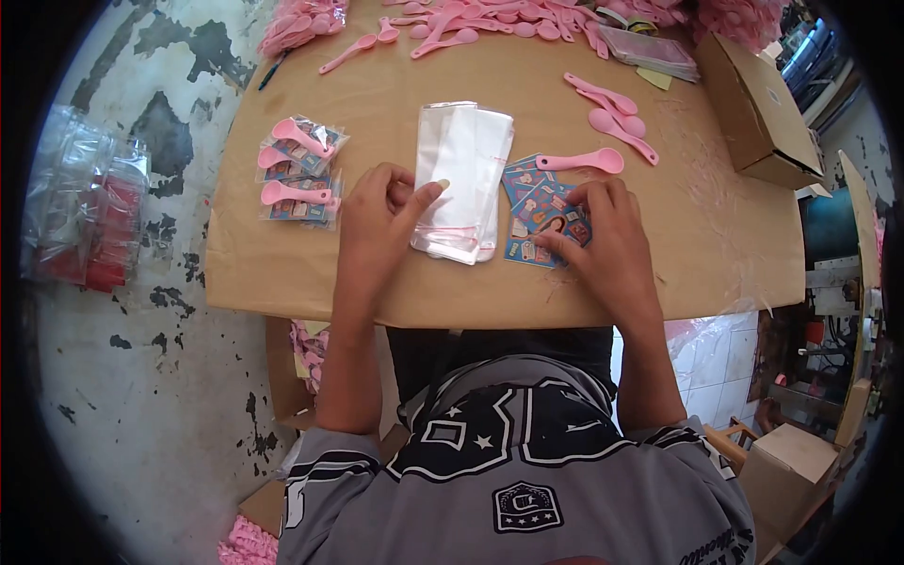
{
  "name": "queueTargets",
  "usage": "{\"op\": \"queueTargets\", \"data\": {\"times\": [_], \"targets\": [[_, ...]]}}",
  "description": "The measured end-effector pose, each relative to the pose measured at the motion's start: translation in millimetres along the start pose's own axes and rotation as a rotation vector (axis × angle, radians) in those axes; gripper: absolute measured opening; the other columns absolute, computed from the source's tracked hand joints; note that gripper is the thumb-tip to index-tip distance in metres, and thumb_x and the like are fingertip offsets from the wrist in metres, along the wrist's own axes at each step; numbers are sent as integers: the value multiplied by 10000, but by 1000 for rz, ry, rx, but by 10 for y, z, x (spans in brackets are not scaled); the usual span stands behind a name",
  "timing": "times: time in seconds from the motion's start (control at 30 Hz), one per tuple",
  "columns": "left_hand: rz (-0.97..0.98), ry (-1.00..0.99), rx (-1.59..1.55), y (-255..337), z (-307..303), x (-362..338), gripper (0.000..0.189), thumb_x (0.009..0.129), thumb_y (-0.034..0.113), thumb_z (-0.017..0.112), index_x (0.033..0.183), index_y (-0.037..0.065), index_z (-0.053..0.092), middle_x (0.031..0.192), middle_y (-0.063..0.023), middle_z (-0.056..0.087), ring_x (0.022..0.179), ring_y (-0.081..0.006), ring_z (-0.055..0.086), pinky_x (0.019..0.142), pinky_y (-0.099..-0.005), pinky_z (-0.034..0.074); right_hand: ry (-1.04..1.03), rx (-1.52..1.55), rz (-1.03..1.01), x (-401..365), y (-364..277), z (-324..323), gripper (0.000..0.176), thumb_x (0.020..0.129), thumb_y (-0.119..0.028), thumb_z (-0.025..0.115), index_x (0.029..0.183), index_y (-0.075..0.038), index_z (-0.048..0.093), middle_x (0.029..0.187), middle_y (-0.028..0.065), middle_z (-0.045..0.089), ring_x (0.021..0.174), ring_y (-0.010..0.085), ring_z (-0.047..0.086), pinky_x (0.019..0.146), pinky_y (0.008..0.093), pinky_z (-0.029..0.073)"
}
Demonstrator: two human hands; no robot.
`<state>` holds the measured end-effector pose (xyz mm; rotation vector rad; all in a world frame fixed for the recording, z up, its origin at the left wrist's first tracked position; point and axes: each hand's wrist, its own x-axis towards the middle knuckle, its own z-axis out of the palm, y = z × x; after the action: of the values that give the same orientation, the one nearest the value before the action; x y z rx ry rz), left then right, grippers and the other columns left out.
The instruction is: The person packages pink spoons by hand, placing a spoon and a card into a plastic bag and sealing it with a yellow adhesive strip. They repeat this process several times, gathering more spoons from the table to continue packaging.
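A stack of clear plastic bags (pixel 461 179) lies mid-table. My left hand (pixel 381 212) is at its left edge, the thumb over the bags and the fingers loosely curled, apart from the thumb; nothing shows gripped. My right hand (pixel 607 235) has its thumb and fingertips around a printed blue card (pixel 541 221) on a small pile of such cards. A pink measuring spoon (pixel 589 161) rests at the top of that pile. Left of my left hand are bagged spoons with cards (pixel 297 193).
Several loose pink spoons (pixel 617 118) lie at the upper right, and a heap of them (pixel 508 19) covers the far edge. A cardboard box (pixel 758 113) stands at the right. A pen (pixel 273 72) lies near the left edge. Plastic packs (pixel 89 198) are beyond it.
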<state>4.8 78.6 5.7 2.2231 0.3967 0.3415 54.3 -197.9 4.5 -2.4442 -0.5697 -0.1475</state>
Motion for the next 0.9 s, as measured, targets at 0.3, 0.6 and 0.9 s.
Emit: {"op": "queueTargets", "data": {"times": [0.3, 0.6, 0.9], "targets": [[-21, 49, -367, -291, 58, 65, 235, 992, 199, 769, 973, -33, 734, 804, 1, 682, 715, -59, 572, 658, -242, 483, 14, 410, 182, -58, 225, 56, 311, 920, -164, 794, 1067, 31, 602, 1006, 210, 679, 926, 349, 673, 846, 469, 520], [71, 347, -250, -201, 81, -36, 224, 1049, 187, 700, 1055, -32, 750, 821, 30, 669, 720, -35, 532, 634, -218, 420, 170, 758, 107, -105, 282, -6, 252, 1082, -198, 635, 1163, 39, 644, 983, 156, 731, 853, 220, 692, 801, 359, 540], [-5, 189, -575, -71, 175, -151, 206, 1082, 174, 643, 1038, -18, 706, 830, -25, 716, 666, -36, 528, 589, -222, 423, 164, 923, 91, -82, 260, -11, 257, 1114, -256, 609, 1113, -4, 660, 895, 2, 681, 758, 42, 558, 656, 237, 463]]}}
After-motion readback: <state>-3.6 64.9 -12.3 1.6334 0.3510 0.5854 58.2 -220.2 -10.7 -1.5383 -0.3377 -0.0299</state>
